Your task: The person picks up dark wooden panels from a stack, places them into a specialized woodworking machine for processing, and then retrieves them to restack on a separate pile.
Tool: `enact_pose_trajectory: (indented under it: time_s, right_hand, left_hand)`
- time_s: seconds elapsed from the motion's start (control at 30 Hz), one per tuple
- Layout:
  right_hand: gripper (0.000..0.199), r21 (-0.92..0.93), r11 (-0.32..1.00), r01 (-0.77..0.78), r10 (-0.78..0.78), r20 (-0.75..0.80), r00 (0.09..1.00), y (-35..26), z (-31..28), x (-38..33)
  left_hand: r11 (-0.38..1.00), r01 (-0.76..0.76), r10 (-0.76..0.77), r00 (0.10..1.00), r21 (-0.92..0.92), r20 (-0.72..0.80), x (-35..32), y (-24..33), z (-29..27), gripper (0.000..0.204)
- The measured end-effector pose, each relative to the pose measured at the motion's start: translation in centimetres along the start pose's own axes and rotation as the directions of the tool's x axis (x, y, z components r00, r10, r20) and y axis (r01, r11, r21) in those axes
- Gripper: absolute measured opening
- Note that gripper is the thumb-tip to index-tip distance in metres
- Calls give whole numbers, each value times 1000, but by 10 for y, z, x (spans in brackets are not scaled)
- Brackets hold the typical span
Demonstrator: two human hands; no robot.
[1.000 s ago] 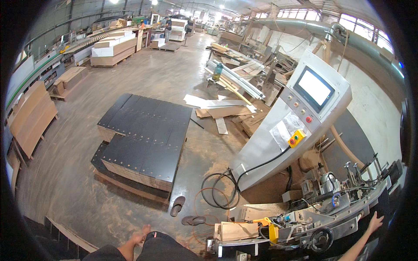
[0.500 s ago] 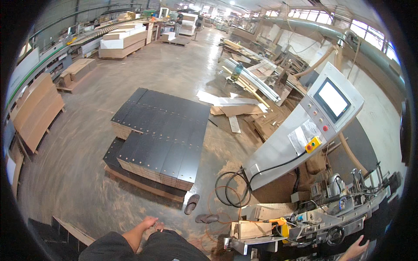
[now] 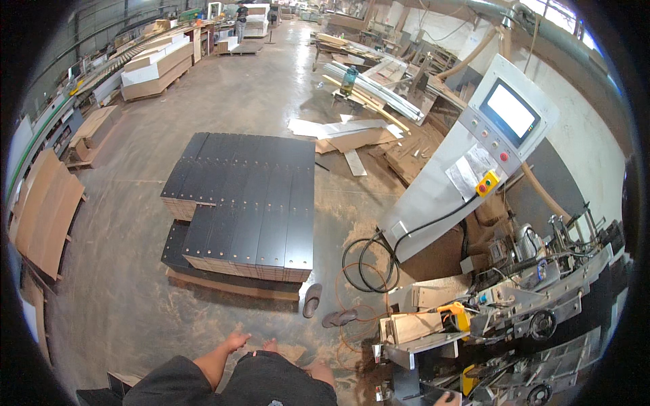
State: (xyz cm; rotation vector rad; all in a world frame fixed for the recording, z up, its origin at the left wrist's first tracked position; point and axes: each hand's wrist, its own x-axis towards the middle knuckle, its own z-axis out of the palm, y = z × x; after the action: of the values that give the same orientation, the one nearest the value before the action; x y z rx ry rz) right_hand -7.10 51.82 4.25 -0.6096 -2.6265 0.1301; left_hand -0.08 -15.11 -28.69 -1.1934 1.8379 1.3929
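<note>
My left hand hangs by my side above the concrete floor, fingers apart and holding nothing. It is nearest to the front edge of a low stack of dark drilled panels. Only a sliver of my right hand shows at the bottom edge, next to the grey machine; its fingers are hidden. My dark clothing fills the bottom middle of the view.
A slanted control console with a lit screen stands at the right. A coiled black cable and two sandals lie on the floor. Brown boards lean at the left, with wood offcuts behind. A person stands far off.
My right hand has dropped from the machine's side to the bottom edge of the view. My left hand has come further forward. The view has shifted so the panels sit closer to the centre.
</note>
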Motion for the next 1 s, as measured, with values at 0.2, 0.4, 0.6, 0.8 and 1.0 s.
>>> enact_pose_trajectory:
  time_s: [0.2, 0.4, 0.6, 0.8, 1.0]
  right_hand:
    - [54, -274, 944, -185, 324, 657, 681, 79, 78, -88]
    - [52, -217, 946, -240, 323, 589, 741, 98, 110, -73]
    - [51, -189, 957, -221, 291, 596, 749, 87, 104, -69]
    - [50, -145, 975, -171, 224, 585, 779, 77, 107, -76]
    - [51, -165, 952, -256, 304, 559, 771, 85, 99, -74]
  left_hand:
    - [981, -191, 187, 980, -48, -71, 6, 28, -5, 49]
    - [982, -91, 92, 996, -166, 2, -40, 63, 18, 51]
    - [992, 7, -3, 999, -124, 34, -73, 21, 48, 52]
    - [998, 39, -43, 995, -47, -86, -72, -60, 56, 42]
    - [995, -71, 72, 997, 65, -17, -109, -43, 86, 42]
